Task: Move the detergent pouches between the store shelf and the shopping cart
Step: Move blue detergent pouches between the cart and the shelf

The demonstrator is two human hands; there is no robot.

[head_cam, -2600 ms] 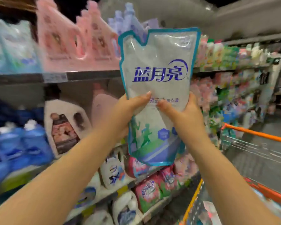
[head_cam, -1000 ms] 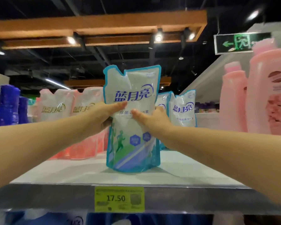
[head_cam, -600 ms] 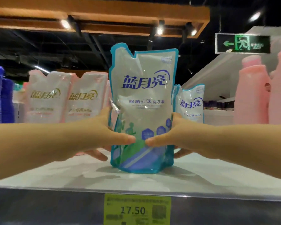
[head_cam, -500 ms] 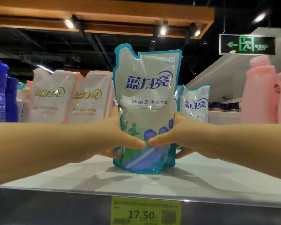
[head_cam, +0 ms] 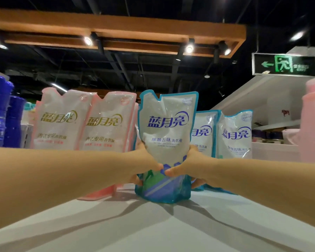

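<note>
Pink pouches [head_cam: 84, 122] stand at left. My left grip [head_cam: 144, 164] and right grip [head_cam: 191, 166] clasp the blue-edged detergent pouch [head_cam: 167, 124] from either side, thumbs nearly meeting on its front. It stands upright on the white shelf [head_cam: 171, 230], with matching pouches [head_cam: 233, 135] just beside it on the right.

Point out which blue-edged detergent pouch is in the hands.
The front blue-edged pouch, nearest the camera: the left hand and right hand grip its lower sides. The partly hidden pouch and the rightmost pouch stand behind it, ungripped.
</note>
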